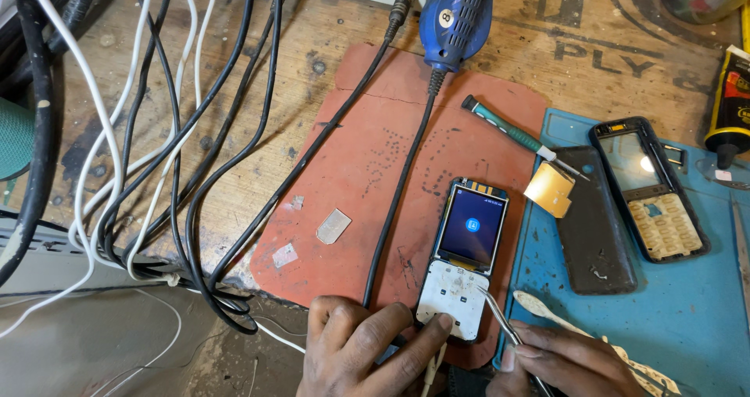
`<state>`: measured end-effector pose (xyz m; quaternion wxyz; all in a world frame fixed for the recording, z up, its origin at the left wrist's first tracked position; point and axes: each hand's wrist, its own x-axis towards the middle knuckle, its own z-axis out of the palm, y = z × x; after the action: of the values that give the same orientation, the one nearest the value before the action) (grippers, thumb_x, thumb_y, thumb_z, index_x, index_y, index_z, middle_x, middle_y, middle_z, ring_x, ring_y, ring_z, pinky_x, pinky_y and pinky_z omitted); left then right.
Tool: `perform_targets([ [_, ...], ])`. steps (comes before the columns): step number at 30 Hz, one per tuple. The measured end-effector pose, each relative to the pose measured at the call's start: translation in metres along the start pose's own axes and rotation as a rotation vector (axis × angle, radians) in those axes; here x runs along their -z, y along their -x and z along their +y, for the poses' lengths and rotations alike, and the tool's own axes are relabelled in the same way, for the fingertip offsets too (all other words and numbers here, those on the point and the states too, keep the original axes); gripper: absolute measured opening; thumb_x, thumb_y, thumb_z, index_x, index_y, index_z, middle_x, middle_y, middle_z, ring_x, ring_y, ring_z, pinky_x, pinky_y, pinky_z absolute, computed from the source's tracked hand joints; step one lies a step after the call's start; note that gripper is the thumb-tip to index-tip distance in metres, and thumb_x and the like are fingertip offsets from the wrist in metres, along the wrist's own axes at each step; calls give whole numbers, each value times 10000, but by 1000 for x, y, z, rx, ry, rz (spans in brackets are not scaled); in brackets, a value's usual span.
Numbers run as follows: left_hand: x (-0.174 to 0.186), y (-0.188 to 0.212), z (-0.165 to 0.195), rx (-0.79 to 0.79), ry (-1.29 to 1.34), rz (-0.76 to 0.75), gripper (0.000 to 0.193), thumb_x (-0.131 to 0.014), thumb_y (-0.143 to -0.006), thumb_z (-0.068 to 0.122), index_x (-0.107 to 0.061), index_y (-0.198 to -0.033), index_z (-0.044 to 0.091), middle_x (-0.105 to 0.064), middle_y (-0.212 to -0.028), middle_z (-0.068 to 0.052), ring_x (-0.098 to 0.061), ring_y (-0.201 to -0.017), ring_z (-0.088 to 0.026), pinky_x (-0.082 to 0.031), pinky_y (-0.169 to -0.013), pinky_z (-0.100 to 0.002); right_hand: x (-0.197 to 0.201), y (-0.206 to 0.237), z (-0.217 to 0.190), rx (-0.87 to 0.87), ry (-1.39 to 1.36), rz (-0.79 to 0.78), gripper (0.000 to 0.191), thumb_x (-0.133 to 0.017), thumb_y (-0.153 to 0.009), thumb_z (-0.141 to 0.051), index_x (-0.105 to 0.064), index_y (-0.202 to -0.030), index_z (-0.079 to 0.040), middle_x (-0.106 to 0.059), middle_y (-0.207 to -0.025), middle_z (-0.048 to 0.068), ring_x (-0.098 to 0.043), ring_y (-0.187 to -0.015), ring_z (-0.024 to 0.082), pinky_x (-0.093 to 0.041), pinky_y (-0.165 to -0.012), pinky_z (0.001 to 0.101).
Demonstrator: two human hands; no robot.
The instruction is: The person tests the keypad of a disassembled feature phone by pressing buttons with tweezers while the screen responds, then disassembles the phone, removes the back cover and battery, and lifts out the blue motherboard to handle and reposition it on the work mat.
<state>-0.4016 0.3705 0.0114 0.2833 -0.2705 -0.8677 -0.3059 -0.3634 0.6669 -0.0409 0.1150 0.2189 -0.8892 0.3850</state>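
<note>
A bare phone board point(461, 248) with a lit blue screen and a white keypad pad lies on a reddish mat point(367, 170). My left hand point(363, 354) rests at the mat's near edge, its fingertip touching the lower left corner of the board. My right hand point(566, 362) grips metal tweezers point(500, 319), whose tips touch the white keypad area. A black cable point(398, 194) runs down the mat to my left hand.
On a blue mat point(687, 311) to the right lie a black back cover point(594, 225), a phone front frame with keypad point(652, 190), a teal-handled screwdriver point(516, 135) and a yellow patch point(551, 187). A blue rotary tool point(455, 14), a glue tube point(732, 100) and tangled cables point(156, 170) surround the work.
</note>
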Motion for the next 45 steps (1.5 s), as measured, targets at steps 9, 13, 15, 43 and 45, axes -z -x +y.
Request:
perform_targets([
  [9, 1, 2, 3, 37, -4, -39, 371, -827, -855, 387, -786, -1210, 287, -567, -1044, 56, -508, -879, -129, -400, -849, -360, 4, 25, 24, -51, -50, -27, 231, -672, -895, -130, -661, -1125, -114, -730, -1230, 141, -743, -1183, 260, -575, -1017, 413],
  [13, 0, 2, 2, 39, -14, -42, 363, -825, -862, 376, -786, -1213, 290, -566, -1039, 58, -503, -875, -130, -399, -851, -359, 2, 26, 32, -50, -83, -109, 232, -666, -881, -109, -693, -1111, -102, -745, -1225, 151, -760, -1165, 262, -586, -990, 407],
  [15, -1, 2, 3, 48, -23, -46, 358, -830, -864, 380, -787, -1210, 297, -563, -1029, 65, -499, -864, -124, -399, -846, -356, -2, 27, 33, -59, -109, -74, 219, -671, -894, -120, -691, -1110, -94, -750, -1218, 139, -774, -1158, 242, -607, -975, 383],
  [43, 3, -1, 4, 19, -26, 4, 381, -871, -808, 294, -794, -1181, 296, -577, -1068, 52, -519, -896, -126, -408, -843, -351, -17, -37, -39, -46, 30, 111, 350, -828, -825, -265, -662, -1100, -126, -758, -1128, 142, -769, -1073, 245, -599, -982, 413],
  [45, 0, 0, 1, 14, -17, 3, 375, -879, -821, 305, -794, -1186, 296, -574, -1060, 57, -521, -896, -124, -409, -842, -346, -21, -36, -40, -130, 13, 161, 354, -820, -805, -254, -641, -1071, -103, -767, -1094, 139, -784, -1046, 238, -614, -967, 420],
])
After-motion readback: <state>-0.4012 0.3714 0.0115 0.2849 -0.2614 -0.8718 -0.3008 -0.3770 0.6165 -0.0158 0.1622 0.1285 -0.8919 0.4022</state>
